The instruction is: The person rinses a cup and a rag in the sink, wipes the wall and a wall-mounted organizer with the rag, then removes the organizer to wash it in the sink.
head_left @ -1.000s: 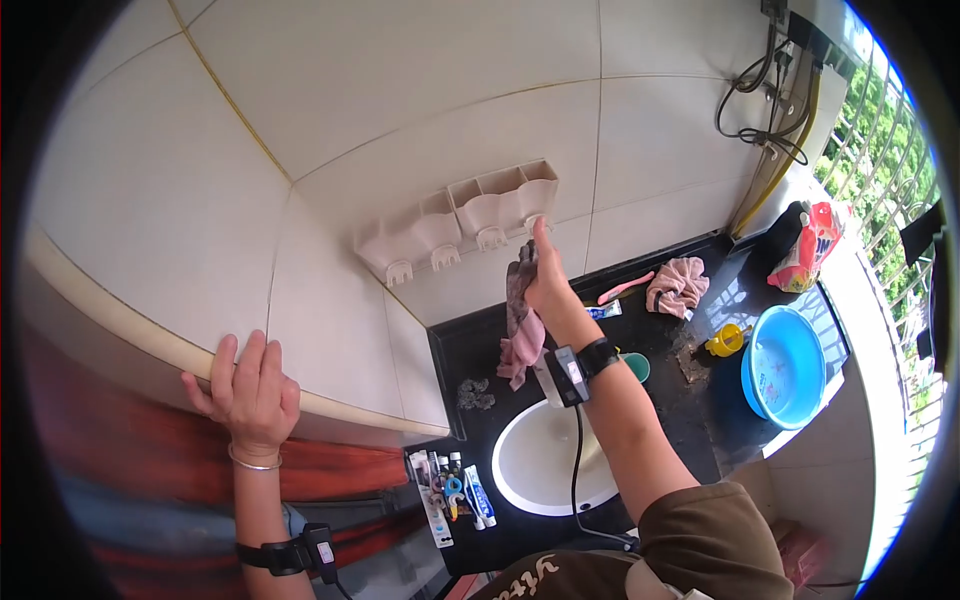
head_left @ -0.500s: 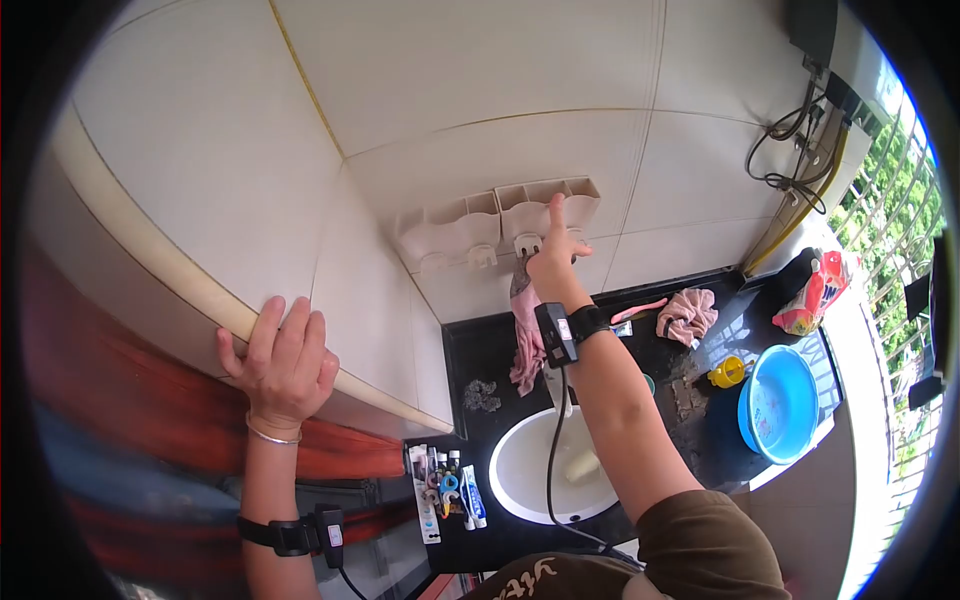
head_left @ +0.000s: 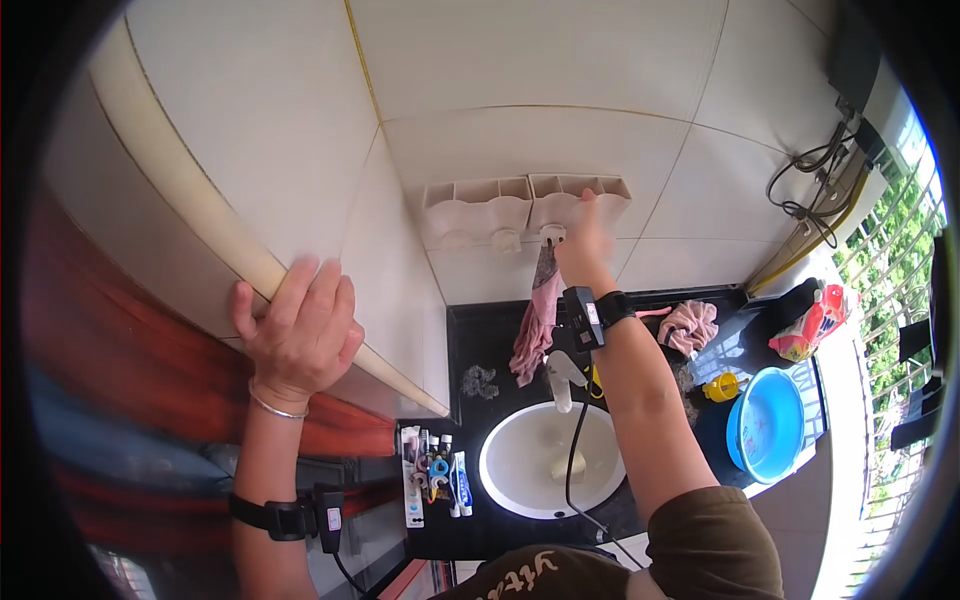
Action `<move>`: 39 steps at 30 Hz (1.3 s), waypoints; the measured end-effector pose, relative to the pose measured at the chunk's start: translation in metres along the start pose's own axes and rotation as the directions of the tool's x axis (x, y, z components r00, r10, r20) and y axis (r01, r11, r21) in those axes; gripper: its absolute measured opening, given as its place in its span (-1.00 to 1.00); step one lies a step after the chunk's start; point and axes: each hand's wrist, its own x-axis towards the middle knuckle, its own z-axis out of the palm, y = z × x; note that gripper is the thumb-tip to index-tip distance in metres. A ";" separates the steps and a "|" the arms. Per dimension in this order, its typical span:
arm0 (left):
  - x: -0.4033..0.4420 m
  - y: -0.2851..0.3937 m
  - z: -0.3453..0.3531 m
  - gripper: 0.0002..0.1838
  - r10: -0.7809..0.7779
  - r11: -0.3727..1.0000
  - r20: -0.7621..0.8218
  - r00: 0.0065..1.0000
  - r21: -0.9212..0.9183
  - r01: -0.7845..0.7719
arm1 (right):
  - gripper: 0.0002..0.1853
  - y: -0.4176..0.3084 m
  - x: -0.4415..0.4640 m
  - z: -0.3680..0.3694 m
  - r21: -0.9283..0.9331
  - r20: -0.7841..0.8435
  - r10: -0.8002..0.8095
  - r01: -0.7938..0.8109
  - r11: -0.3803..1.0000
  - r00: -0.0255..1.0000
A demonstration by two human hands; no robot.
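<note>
My left hand (head_left: 300, 330) lies with spread fingers over the cream edge trim (head_left: 235, 245) of the tiled wall corner. A bracelet and a strapped device sit on that arm. My right hand (head_left: 588, 245) reaches up to a beige wall holder (head_left: 580, 200) with several compartments. One finger points upward in front of it; the others are smeared by motion, and no held thing shows. Just left of this hand, a pink and grey cloth (head_left: 540, 325) hangs from a hook under the holder. Whether hand and holder touch, I cannot tell.
Below is a white sink (head_left: 490, 470) with a faucet (head_left: 562, 380) on a black counter. Toothbrushes and a toothpaste tube (head_left: 461, 485) lie left. To the right are a pink cloth bundle (head_left: 690, 328), yellow cup (head_left: 722, 387), blue basin (head_left: 775, 425) and red-white bag (head_left: 815, 322).
The view has shifted, so the holder and sink sit differently in it. My left hand has moved slightly along the corner edge. My right hand stays by the holder, now blurred.
</note>
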 end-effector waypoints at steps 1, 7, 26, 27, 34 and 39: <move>0.000 0.000 0.000 -0.75 0.001 1.000 -0.004 1.000 -0.005 -0.002 | 0.12 -0.002 0.001 0.002 -0.003 0.002 -0.002 0.002 1.000 1.000; -0.002 0.001 0.000 -0.79 -0.019 1.000 -0.002 1.000 -0.019 0.019 | 0.12 -0.009 -0.003 0.001 -0.067 -0.003 0.050 -0.050 0.996 0.999; -0.005 0.003 0.001 -0.77 -0.018 1.000 -0.004 1.000 0.005 0.018 | 0.35 -0.018 0.003 0.007 -0.097 -0.015 0.131 -0.132 0.986 0.991; -0.005 0.003 0.001 -0.77 -0.032 0.999 -0.010 0.999 0.001 0.032 | 0.35 -0.017 0.004 0.009 -0.085 -0.001 0.118 -0.118 0.989 0.993; -0.007 0.003 0.001 -0.77 -0.035 0.999 -0.009 0.999 -0.021 0.035 | 0.26 -0.018 0.017 0.006 -0.139 0.025 0.169 -0.164 0.977 0.985; -0.008 0.002 0.002 -0.78 -0.049 0.999 -0.004 0.999 0.005 0.049 | 0.16 -0.014 0.060 0.011 -0.188 0.080 0.228 -0.210 0.959 0.970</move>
